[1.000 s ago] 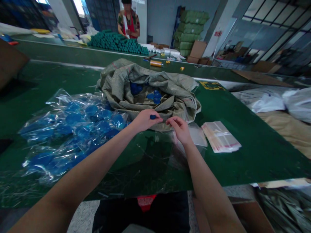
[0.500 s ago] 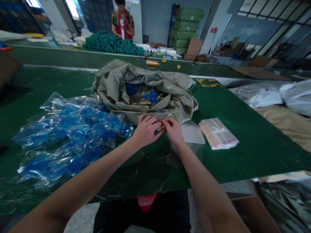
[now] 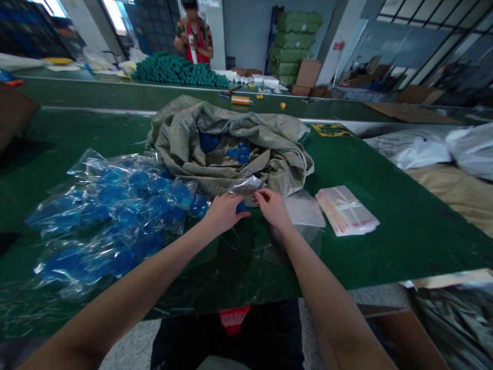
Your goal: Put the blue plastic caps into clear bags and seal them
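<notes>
Transparent polythene bags are lying heaped at nine o'clock on the table, each packed with round blue moulded pieces showing through the film. The person's left hand is reaching in beside them at about twelve o'clock from the forearm, its fingers curling next to a small blue moulded piece, though I cannot tell whether they are gripping it. Just above, a small transparent bag is rising between the hands, and the right hand is closing thumb and fingers on its edge, pinching it.

Behind the hands, at twelve o'clock, a grey-green woven sack is slumping open, with more blue moulded pieces lying in its folds. At two o'clock from the hands, a loose transparent sheet of film is lying flat, and beside it a banded stack of flat bags with red strips is resting on the green table.

White sacks are piling up at three o'clock beyond the table edge. Far off at twelve o'clock, a co-worker in a red apron is standing behind a mound of dark green rolls, while green bales and cardboard boxes are stacking up toward one o'clock.
</notes>
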`<state>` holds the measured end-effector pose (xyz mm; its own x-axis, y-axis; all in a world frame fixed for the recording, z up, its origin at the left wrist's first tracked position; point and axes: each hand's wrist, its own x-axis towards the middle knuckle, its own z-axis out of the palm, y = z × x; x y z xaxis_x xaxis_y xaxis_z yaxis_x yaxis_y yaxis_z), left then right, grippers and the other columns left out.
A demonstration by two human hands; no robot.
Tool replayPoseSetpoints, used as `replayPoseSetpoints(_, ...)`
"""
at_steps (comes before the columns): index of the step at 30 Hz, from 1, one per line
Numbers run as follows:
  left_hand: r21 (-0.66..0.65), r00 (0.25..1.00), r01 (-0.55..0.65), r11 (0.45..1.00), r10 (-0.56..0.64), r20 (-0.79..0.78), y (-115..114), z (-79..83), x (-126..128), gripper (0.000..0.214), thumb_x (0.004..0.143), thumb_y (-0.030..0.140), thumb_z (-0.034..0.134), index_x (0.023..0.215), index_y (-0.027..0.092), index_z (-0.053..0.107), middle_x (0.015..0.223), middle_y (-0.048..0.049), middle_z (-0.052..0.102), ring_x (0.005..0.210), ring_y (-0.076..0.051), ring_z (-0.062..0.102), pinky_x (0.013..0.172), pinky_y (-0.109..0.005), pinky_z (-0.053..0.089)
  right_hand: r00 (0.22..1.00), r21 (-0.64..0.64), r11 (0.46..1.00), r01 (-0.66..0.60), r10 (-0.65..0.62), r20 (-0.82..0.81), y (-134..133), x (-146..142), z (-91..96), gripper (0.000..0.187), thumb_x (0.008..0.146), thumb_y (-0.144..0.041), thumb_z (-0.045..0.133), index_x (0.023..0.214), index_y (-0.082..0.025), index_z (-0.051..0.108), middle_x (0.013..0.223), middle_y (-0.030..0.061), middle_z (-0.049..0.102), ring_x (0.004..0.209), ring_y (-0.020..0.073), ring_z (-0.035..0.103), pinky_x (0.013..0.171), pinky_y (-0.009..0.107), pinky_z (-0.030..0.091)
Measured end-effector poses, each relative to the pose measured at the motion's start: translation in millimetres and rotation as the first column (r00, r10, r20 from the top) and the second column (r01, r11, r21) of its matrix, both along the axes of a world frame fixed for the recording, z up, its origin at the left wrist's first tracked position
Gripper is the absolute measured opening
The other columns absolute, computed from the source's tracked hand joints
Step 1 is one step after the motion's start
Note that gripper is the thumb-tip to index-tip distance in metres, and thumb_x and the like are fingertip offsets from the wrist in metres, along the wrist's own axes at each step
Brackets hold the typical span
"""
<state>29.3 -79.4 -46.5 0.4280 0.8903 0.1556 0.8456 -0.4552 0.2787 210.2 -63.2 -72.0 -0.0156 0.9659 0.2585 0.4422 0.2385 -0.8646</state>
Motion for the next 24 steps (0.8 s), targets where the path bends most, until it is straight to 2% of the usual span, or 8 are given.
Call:
replayPoseSetpoints(5,-0.095,0.999,0.042,0.995,-0.039,0.026,0.2,-8.0,-4.8,0.056,0.084,0.056,0.06,0.12,0.013,0.061,0.115,-0.015,0.066,0.106,-0.029,0.062,0.092,-0.039,0.048,0.995,0.057,0.998,0.013,-0.019,0.097,-1.0,0.8,2.8,0.018,0.086,-0.028,0.054,0.088,-0.021,0.071,0.093,0.0048,0.073,0.085,0.0193,0.066,0.082,0.035,0.05)
replayPoseSetpoints(7,-0.108,0.996,0.024,0.994,-0.015,0.084,1.2,-5.6,-5.6,0.053,0.088,0.056,0.053,0.117,0.013,0.063,0.116,-0.0146,0.066,0.103,-0.027,0.063,0.09,-0.037,0.049,0.994,0.071,0.997,0.019,-0.026,0.106,-1.1,0.2,2.8,0.018,0.086,-0.027,0.055,0.089,-0.021,0.071,0.095,0.0052,0.073,0.088,0.0194,0.066,0.085,0.035,0.05)
replayPoseSetpoints(10,-0.062,0.987,-0.011,0.998,0.02,0.157,4.6,-0.7,-4.4,0.04,0.094,0.047,0.046,0.11,0.016,0.065,0.106,-0.0116,0.067,0.092,-0.023,0.065,0.085,-0.036,0.05,0.994,0.063,0.998,-0.002,-0.005,0.111,-1.5,-1.2,3.3,0.019,0.087,-0.025,0.054,0.09,-0.021,0.072,0.096,0.0053,0.073,0.09,0.019,0.066,0.086,0.035,0.05)
replayPoseSetpoints(13,-0.025,0.98,-0.029,0.999,0.033,0.198,11.0,1.0,-0.4,0.031,0.09,0.041,0.055,0.109,0.018,0.063,0.096,-0.0079,0.069,0.087,-0.022,0.065,0.082,-0.035,0.051,0.987,0.057,0.996,-0.074,0.065,0.145,-3.0,-2.5,6.1,0.02,0.088,-0.024,0.053,0.091,-0.021,0.073,0.094,0.0056,0.072,0.09,0.0185,0.065,0.085,0.034,0.049)
replayPoseSetpoints(16,-0.006,0.979,-0.035,0.999,0.035,0.2,18.0,-0.7,4.2,0.027,0.086,0.041,0.061,0.103,0.019,0.064,0.099,-0.0078,0.07,0.09,-0.023,0.066,0.084,-0.036,0.05,0.977,0.063,0.991,-0.117,0.103,0.188,-5.2,-2.9,9.5,0.019,0.089,-0.024,0.054,0.087,-0.021,0.073,0.091,0.0052,0.07,0.09,0.0179,0.064,0.084,0.032,0.048)
replayPoseSetpoints(19,-0.001,0.98,-0.038,0.999,0.038,0.195,23.1,-3.5,5.5,0.024,0.088,0.041,0.059,0.098,0.02,0.067,0.1,-0.0072,0.071,0.092,-0.023,0.067,0.085,-0.035,0.05,0.972,0.056,0.992,-0.113,0.099,0.215,-6.4,-2.4,10.5,0.018,0.089,-0.023,0.054,0.086,-0.02,0.072,0.089,0.0054,0.069,0.089,0.0172,0.063,0.083,0.031,0.047)
replayPoseSetpoints(24,-0.017,0.967,0.03,0.999,-0.025,0.253,27.8,-5.3,0.3,0.023,0.089,0.038,0.058,0.095,0.021,0.073,0.098,-0.0053,0.074,0.088,-0.02,0.068,0.084,-0.03,0.049,0.965,0.076,0.991,-0.108,0.087,0.247,-6.6,-2.6,10.4,0.018,0.09,-0.024,0.054,0.087,-0.018,0.071,0.087,0.0057,0.067,0.084,0.0168,0.061,0.079,0.03,0.047)
